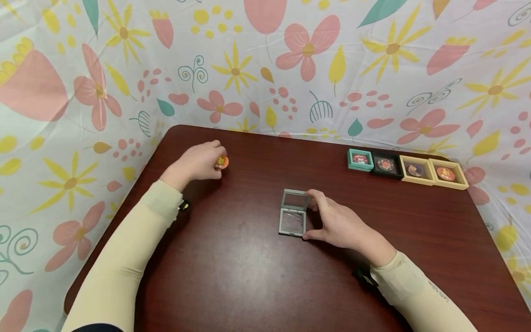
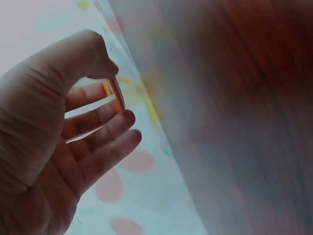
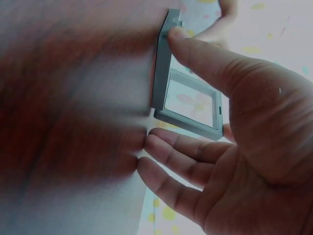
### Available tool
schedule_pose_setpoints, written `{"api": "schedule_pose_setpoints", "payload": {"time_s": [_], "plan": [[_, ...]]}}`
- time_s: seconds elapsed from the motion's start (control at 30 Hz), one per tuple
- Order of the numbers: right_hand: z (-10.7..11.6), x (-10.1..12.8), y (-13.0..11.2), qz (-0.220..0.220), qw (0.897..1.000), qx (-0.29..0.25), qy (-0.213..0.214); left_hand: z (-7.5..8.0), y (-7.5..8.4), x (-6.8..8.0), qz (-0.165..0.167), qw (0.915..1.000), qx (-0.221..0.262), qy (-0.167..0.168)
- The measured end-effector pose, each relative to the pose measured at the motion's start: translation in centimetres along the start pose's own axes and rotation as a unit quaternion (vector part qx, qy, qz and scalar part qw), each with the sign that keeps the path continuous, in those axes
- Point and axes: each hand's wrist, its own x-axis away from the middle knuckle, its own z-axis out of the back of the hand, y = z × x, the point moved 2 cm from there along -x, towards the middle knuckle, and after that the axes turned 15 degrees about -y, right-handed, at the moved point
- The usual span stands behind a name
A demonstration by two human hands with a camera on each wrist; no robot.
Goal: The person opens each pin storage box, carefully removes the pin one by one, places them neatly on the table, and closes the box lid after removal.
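A dark red-brown table stands in front of a cloth with big pink and yellow flowers. Far back on the right, four little square boxes sit in a row, each with a round picture inside. The right hand holds the grey box in the middle of the table — thumb on one side, fingers on the other — and the box lies open with its clear lid up. The left hand is off to the left and pinches a small orange disc between thumb and fingers. I think the disc is being brought to the box. Next it looks like it must go flat inside the open box, while the right hand keeps the box from sliding.
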Motion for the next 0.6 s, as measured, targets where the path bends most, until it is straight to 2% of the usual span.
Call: {"api": "schedule_pose_setpoints", "payload": {"time_s": [0.17,0.3,0.6], "plan": [[0.1,0.0,0.0,0.0,1.0,-0.002,0.001,0.0,-5.0,-0.5,0.063,0.998,0.004,-0.006],[0.0,0.0,-0.1,0.0,1.0,-0.006,0.0,-0.1,-8.1,-0.6,0.096,0.9951,0.01,-0.021],[0.1,0.0,-0.1,0.001,1.0,0.001,0.002,0.1,-11.9,0.0,0.133,0.9899,0.015,-0.045]]}}
